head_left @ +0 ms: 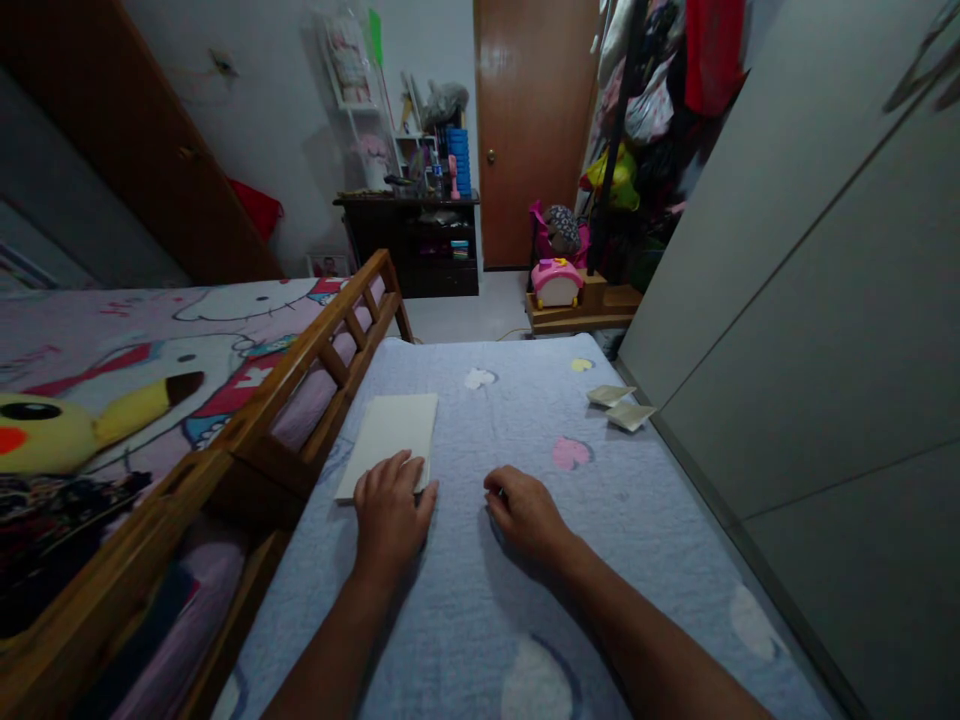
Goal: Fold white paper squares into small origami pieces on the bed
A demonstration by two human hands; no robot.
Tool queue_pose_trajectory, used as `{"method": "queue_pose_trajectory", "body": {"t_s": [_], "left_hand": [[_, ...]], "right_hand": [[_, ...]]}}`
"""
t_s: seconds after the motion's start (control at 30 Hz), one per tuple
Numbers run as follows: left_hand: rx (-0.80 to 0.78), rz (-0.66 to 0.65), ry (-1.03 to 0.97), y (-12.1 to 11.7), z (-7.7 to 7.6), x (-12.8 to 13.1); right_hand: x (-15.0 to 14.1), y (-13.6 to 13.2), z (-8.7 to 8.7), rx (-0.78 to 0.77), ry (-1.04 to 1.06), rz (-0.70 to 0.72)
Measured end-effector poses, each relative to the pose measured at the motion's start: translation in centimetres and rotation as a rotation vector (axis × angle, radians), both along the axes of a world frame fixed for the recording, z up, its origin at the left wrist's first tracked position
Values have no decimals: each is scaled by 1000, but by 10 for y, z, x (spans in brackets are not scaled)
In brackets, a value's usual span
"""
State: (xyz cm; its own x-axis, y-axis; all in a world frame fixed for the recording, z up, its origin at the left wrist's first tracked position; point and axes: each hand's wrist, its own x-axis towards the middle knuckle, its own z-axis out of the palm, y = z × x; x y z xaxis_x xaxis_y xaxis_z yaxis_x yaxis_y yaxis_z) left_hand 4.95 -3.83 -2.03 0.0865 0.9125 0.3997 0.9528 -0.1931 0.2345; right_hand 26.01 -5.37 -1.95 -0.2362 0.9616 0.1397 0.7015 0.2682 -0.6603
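Note:
A white stack of paper (397,425) lies on the left part of a bed covered with a blue heart-patterned sheet (465,580). My left hand (394,510) rests on the near edge of that stack, fingers spread and lying flat. To the right of it, over the bare sheet, my right hand (525,510) is curled, thumb and fingers drawn together. Nothing shows between them. Two small folded pieces of paper (630,414) sit at the bed's right edge, beyond my right hand and apart from it.
A wooden bed rail (322,360) runs along the left side, with another bed and a yellow plush toy (67,425) behind it. Grey cabinet doors (810,350) stand close on the right. A dark shelf unit (412,245), a pink toy case (556,285) and a brown door (532,130) are at the far end.

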Motion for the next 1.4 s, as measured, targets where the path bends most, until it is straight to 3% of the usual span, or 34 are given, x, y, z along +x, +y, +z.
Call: {"method": "queue_pose_trajectory", "body": {"t_s": [0.2, 0.47, 0.67, 1.03, 1.13, 1.27, 1.4], "left_hand": [[-134, 66, 20, 2, -2, -4], [-164, -40, -151, 10, -4, -19], [-252, -180, -274, 13, 3, -39], [-265, -197, -388, 13, 8, -44], [-232, -147, -467, 15, 8, -42], [-122, -57, -534, 15, 10, -38], [-57, 0, -553, 17, 9, -37]], "right_hand": [[0, 3, -11, 55, 73, -17], [3, 4, -16, 39, 107, 11], [4, 3, -13, 16, 100, 6], [1, 2, -9, -12, 18, -21], [-11, 7, 4, -15, -95, 31], [-45, 17, 23, 96, -131, 243], [-82, 30, 24, 139, -197, 271]]}}
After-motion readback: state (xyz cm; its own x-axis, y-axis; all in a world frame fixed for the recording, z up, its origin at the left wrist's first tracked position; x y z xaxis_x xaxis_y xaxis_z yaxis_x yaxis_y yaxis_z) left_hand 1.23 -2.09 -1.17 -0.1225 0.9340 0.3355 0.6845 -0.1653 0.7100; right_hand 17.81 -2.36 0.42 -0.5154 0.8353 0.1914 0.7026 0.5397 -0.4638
